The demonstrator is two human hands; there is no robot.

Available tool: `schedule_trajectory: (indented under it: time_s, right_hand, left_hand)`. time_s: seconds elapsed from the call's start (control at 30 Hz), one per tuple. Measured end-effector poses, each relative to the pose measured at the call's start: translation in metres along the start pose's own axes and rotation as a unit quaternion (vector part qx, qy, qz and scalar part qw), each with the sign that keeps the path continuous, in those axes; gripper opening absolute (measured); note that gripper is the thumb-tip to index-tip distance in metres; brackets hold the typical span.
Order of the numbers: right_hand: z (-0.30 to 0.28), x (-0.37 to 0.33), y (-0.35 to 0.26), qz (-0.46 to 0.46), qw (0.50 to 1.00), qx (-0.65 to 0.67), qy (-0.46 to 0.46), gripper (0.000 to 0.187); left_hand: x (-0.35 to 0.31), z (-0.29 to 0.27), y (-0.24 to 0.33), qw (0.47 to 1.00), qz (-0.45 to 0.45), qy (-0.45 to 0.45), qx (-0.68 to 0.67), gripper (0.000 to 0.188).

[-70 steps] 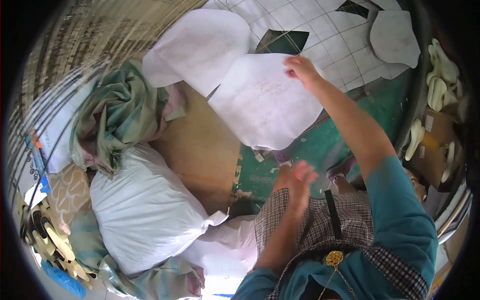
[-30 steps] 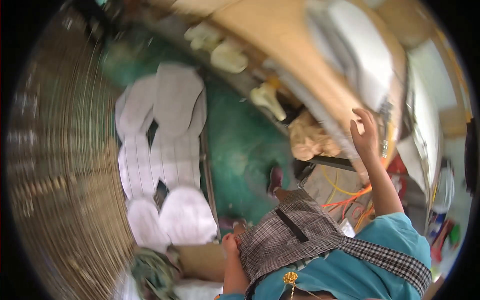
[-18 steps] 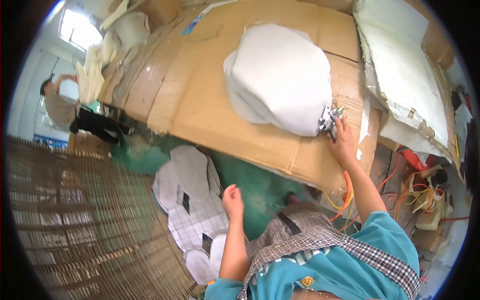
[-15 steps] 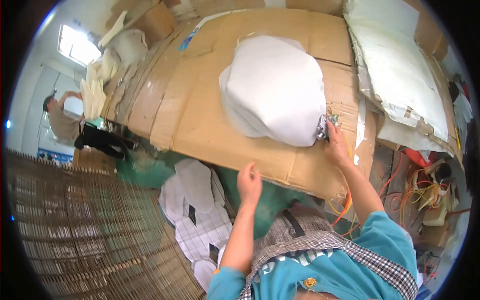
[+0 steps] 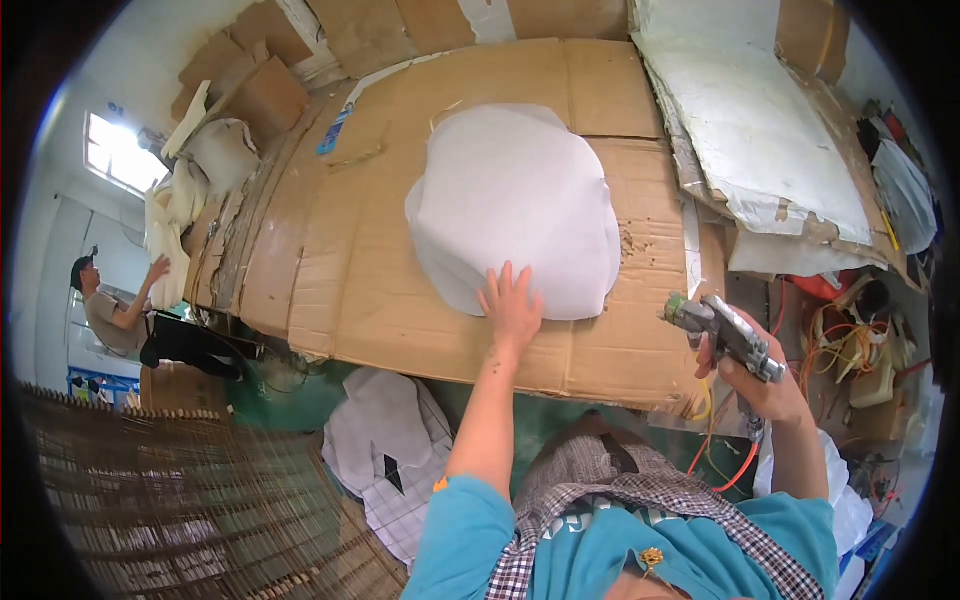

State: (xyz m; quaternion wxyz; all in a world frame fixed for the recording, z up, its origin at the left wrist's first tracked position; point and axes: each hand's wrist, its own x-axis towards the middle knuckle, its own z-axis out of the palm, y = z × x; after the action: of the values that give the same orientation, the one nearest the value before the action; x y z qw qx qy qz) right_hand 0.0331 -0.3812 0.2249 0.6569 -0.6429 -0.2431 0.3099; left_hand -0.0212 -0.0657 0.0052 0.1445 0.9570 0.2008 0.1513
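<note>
White fabric piece (image 5: 515, 205) spread flat mid-desk on brown cardboard (image 5: 340, 270). Left hand (image 5: 510, 305) pressed on its near edge, fingers spread apart. Right hand (image 5: 762, 380), off the desk's right near corner, fingers clamped around metal spray gun (image 5: 722, 332).

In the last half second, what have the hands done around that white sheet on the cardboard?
The left hand rose from below the table edge and now lies flat on the near edge of the white sheet. The right hand drew back from the sheet's right edge to the table's corner, gripping the metal spray gun. The sheet stayed put on the cardboard-covered table.
</note>
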Motion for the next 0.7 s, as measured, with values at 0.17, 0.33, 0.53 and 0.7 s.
schedule_trajectory:
  time_s: [0.17,0.33,0.53,0.7]
  right_hand:
    - [-0.004,0.018,-0.007,-0.057,0.997,-0.052,0.022,0.050]
    - [-0.022,-0.003,-0.019,-0.053,0.992,-0.074,0.085,0.048]
    - [-0.025,-0.036,-0.028,0.014,0.997,-0.072,-0.002,0.060]
    - [-0.026,-0.031,-0.020,-0.056,0.994,-0.046,0.084,0.049]
  left_hand:
    - [-0.082,-0.005,-0.024,0.985,-0.090,0.052,-0.135,0.042]
    - [-0.206,0.000,-0.089,0.919,-0.302,0.075,-0.241,0.020]
    - [-0.331,0.027,-0.141,0.818,-0.539,-0.057,-0.195,0.016]
    - [-0.345,0.031,-0.106,0.674,-0.657,-0.094,-0.326,0.011]
